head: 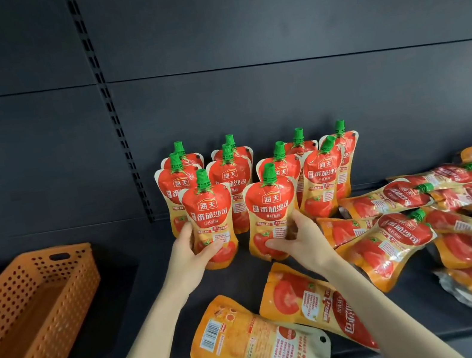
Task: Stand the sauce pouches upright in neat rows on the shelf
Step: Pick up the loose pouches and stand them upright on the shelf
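Standing sauce pouches upright on the dark shelf (92,299).
Loose pile (444,224) lies flat at right; left hand (189,251) grips one front pouch (211,219), right hand (297,239) another (270,213); red-orange bodies, green caps.

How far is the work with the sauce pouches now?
Done: eight pouches stand in two rows at the back of the shelf. In hand: the left hand and right hand each set one upright pouch in front. Left: about a dozen lying pouches on the right and in front.
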Tool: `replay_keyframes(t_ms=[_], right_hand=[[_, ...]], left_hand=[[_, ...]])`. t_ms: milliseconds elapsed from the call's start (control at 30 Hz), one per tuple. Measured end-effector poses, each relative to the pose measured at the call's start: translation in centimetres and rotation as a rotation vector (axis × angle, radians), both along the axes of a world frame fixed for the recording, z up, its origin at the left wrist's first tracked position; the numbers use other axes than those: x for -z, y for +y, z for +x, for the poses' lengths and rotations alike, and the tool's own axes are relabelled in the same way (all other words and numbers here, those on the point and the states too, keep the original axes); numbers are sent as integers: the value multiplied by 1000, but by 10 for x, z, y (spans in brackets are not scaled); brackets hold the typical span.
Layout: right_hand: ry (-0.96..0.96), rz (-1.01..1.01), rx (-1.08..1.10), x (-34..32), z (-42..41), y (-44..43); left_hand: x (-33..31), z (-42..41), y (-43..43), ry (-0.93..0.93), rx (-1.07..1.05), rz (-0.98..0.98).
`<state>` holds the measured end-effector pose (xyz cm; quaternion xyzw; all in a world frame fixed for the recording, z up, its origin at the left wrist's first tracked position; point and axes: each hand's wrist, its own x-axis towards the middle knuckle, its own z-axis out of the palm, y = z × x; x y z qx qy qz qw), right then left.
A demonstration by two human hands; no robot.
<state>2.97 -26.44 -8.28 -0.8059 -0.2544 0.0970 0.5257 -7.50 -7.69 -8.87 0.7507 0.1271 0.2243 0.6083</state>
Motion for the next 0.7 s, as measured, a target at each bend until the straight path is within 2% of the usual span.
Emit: replay_keyframes(t_ms=[200, 700], right_hand=[[-97, -1, 102, -2, 0, 6], [-118, -40, 130, 0, -3, 9]], left_hand=[[2, 5, 5, 3, -43, 39], [5, 8, 7, 18, -93, 107]])
